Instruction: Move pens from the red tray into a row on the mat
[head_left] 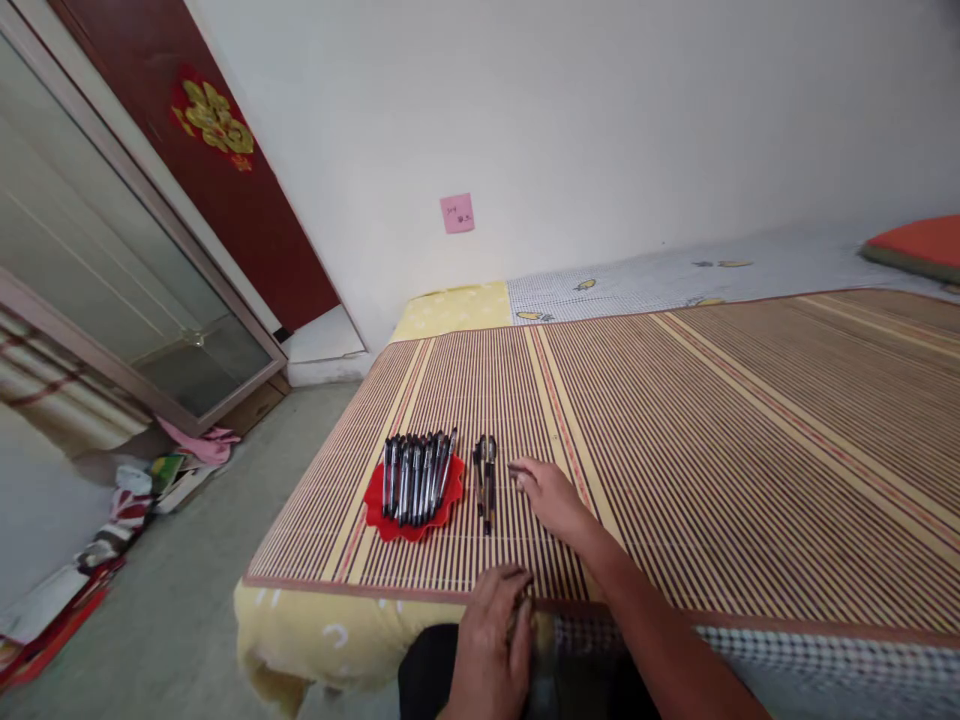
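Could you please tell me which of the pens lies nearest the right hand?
The rightmost pen, lying on the striped mat between the right hand and the red dish; the other pens all lie farther left, most on that dish.

Left hand (491, 632), right hand (553, 495), right forearm (649, 608) bare; black clothing (427, 668) below

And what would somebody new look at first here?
Probably the bright red scalloped dish on the striped mat, with a row of pens lying across it. Next might come the loose pens between it and the right hand, then the pink note on the white wall.
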